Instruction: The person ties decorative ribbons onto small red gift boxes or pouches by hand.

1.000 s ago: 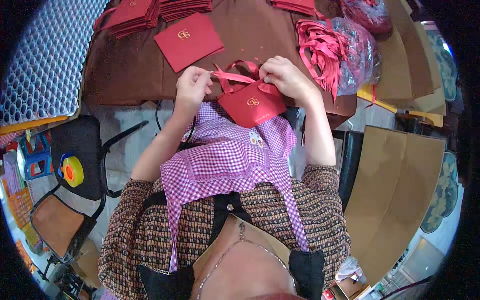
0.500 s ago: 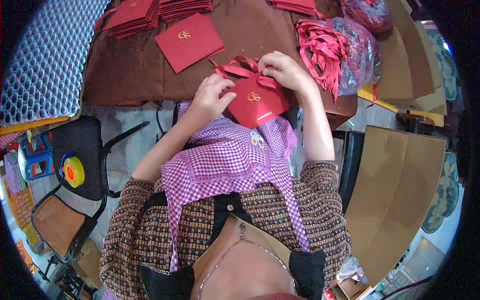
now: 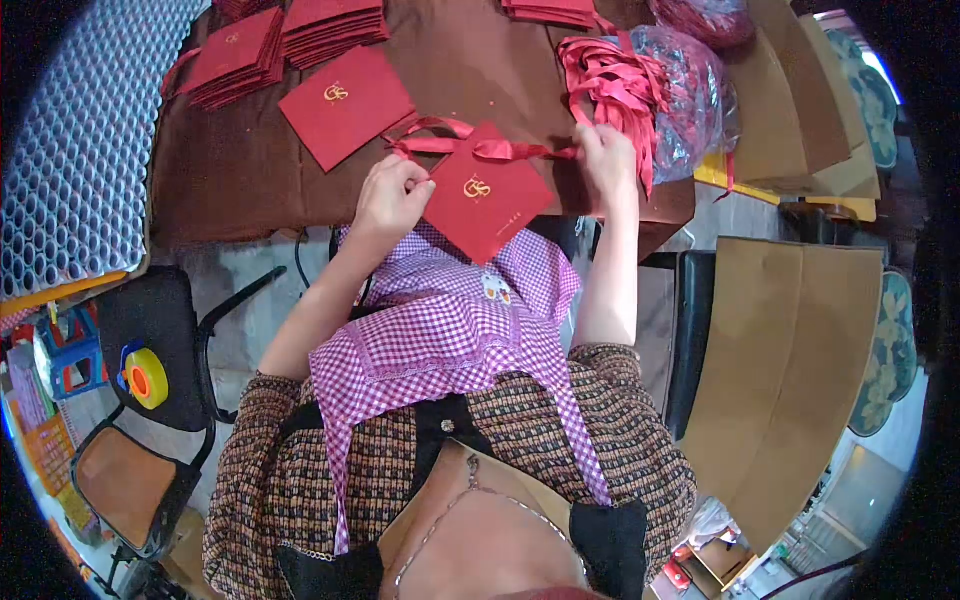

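A flat red paper bag (image 3: 488, 197) with a gold monogram lies cornerwise over the table's front edge, its lower corner above my lap. A red ribbon (image 3: 495, 149) runs across its top corner. At the bag's left corner, my left hand (image 3: 393, 203) is closed in a pinch on its edge. My right hand (image 3: 607, 163) grips the ribbon's right end, pulled out sideways. Just above the right hand spreads a bundle of loose red ribbons (image 3: 615, 85), partly in a clear plastic bag (image 3: 690, 100). Another flat red bag (image 3: 345, 105) lies beyond my left hand.
Stacks of red bags (image 3: 235, 60) stand at the back of the brown-covered table (image 3: 250, 195). To the left is a honeycomb-like tray (image 3: 75, 150). A black chair (image 3: 150, 310) holds a yellow tape roll (image 3: 146, 378). Cardboard (image 3: 780, 370) stands at the right.
My right hand has moved right and slightly down, drawing the ribbon out straighter across the bag's top. The left hand still holds the left corner. The whole view has shifted slightly.
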### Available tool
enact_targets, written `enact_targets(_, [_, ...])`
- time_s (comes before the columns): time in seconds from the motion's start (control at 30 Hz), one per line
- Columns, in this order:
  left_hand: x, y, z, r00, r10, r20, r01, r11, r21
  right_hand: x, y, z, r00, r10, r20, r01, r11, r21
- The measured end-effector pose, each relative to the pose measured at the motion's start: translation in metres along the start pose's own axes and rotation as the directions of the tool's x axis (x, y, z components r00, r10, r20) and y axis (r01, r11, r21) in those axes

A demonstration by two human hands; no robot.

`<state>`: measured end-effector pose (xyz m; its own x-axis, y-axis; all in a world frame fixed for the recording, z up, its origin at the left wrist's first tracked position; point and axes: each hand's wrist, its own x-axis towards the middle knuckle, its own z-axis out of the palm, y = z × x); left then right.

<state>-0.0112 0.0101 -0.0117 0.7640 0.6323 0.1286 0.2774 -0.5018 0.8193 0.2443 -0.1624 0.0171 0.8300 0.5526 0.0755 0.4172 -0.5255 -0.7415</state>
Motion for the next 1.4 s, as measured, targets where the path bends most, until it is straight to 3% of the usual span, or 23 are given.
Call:
enact_targets(0.07, [0.0, 0.003, 0.001, 1.0, 0.022, -0.01, -0.022, 0.999, 0.03, -0.013, -0.009, -0.001, 0.972, 0.159, 0.175, -0.116, 0.966, -0.233])
enact_targets(0.1, [0.0, 0.005, 0.001, 0.999, 0.041, -0.026, -0.04, 0.997, 0.063, -0.014, -0.008, 0.004, 0.966, 0.212, 0.15, -0.173, 0.956, -0.238])
enact_targets(0.17, [-0.001, 0.008, 0.001, 0.999, 0.049, -0.024, -0.047, 0.997, 0.063, -0.014, -0.004, 0.02, 0.994, 0.094, -0.061, -0.112, 0.872, -0.476])
enact_targets(0.23, [-0.001, 0.006, 0.002, 0.998, 0.053, -0.03, -0.05, 0.996, 0.071, -0.017, -0.006, 0.025, 0.994, 0.069, -0.084, -0.102, 0.866, -0.489])
enact_targets(0.3, [0.0, 0.002, 0.003, 0.991, -0.121, 0.054, 0.125, 0.99, -0.071, -0.014, -0.005, 0.031, 0.994, 0.037, -0.1, -0.083, 0.862, -0.5])
enact_targets(0.33, [0.001, 0.01, -0.004, 0.981, -0.15, 0.123, 0.151, 0.989, 0.002, -0.011, 0.002, 0.034, 0.994, 0.022, -0.111, -0.074, 0.87, -0.487])
enact_targets(0.43, [0.001, -0.002, -0.003, 0.978, -0.158, 0.14, 0.179, 0.972, -0.155, -0.014, -0.008, 0.031, 0.99, 0.025, -0.141, -0.098, 0.837, -0.539])
enact_targets(0.5, [0.001, -0.005, -0.004, 0.964, -0.201, 0.176, 0.229, 0.962, -0.151, -0.014, -0.001, 0.032, 0.982, -0.073, -0.175, -0.029, 0.853, -0.521])
enact_targets(0.53, [0.002, -0.007, -0.004, 0.963, -0.167, 0.21, 0.204, 0.964, -0.171, -0.013, 0.009, 0.035, 0.964, -0.189, -0.188, 0.067, 0.855, -0.515])
enact_targets(0.57, [0.002, -0.008, -0.006, 0.961, -0.13, 0.243, 0.179, 0.965, -0.191, -0.009, 0.014, 0.037, 0.965, -0.192, -0.177, 0.075, 0.854, -0.516])
enact_targets(0.63, [-0.001, -0.007, -0.007, 0.956, -0.15, 0.251, 0.199, 0.963, -0.184, -0.006, 0.014, 0.041, 0.916, -0.369, -0.158, 0.297, 0.888, -0.35])
enact_targets(0.67, [-0.001, -0.015, -0.002, 0.952, -0.155, 0.262, 0.215, 0.951, -0.221, -0.005, 0.014, 0.043, 0.931, -0.322, -0.171, 0.255, 0.91, -0.327])
enact_targets(0.73, [-0.001, -0.002, -0.01, 0.948, -0.155, 0.279, 0.226, 0.944, -0.24, -0.004, 0.011, 0.045, 0.945, -0.221, -0.24, 0.241, 0.969, 0.056])
enact_targets(0.77, [-0.002, -0.004, -0.01, 0.947, -0.165, 0.277, 0.235, 0.942, -0.241, -0.006, 0.01, 0.042, 0.952, -0.18, -0.247, 0.242, 0.938, 0.247])
enact_targets(0.8, [0.0, -0.007, -0.01, 0.926, -0.186, 0.329, 0.273, 0.932, -0.241, -0.014, -0.013, 0.033, 0.945, -0.192, -0.265, 0.262, 0.929, 0.261])
enact_targets(0.83, [0.001, -0.009, -0.01, 0.901, -0.204, 0.382, 0.309, 0.921, -0.238, -0.016, -0.017, 0.035, 0.963, -0.117, -0.244, 0.235, 0.81, 0.538])
enact_targets(0.9, [0.002, -0.018, -0.003, 0.906, -0.205, 0.371, 0.309, 0.918, -0.248, -0.037, -0.052, 0.028, 0.986, -0.051, -0.159, 0.144, 0.741, 0.656])
enact_targets(0.97, [0.002, -0.017, -0.001, 0.911, -0.199, 0.361, 0.304, 0.916, -0.262, -0.048, -0.055, 0.026, 0.946, -0.306, -0.108, 0.304, 0.719, 0.625])
enact_targets(1.03, [0.002, -0.006, -0.007, 0.919, -0.198, 0.34, 0.272, 0.944, -0.186, -0.067, -0.072, 0.028, 0.907, -0.421, 0.008, 0.345, 0.755, 0.558])
enact_targets(1.1, [0.0, -0.009, -0.004, 0.922, -0.217, 0.32, 0.284, 0.942, -0.18, -0.089, -0.091, 0.035, 0.945, -0.297, 0.139, 0.138, 0.744, 0.653])
enact_targets(1.17, [0.0, -0.008, -0.003, 0.924, -0.232, 0.303, 0.293, 0.94, -0.175, -0.095, -0.085, 0.046, 0.9, -0.397, 0.179, 0.274, 0.836, 0.476])
enact_targets(1.2, [0.0, -0.005, -0.004, 0.927, -0.24, 0.289, 0.293, 0.943, -0.157, -0.091, -0.078, 0.054, 0.803, -0.581, 0.131, 0.551, 0.808, 0.207])
enact_targets(1.4, [0.001, 0.003, -0.008, 0.923, -0.27, 0.275, 0.327, 0.927, -0.185, -0.087, -0.068, 0.053, 0.777, -0.623, 0.097, 0.63, 0.77, -0.101])
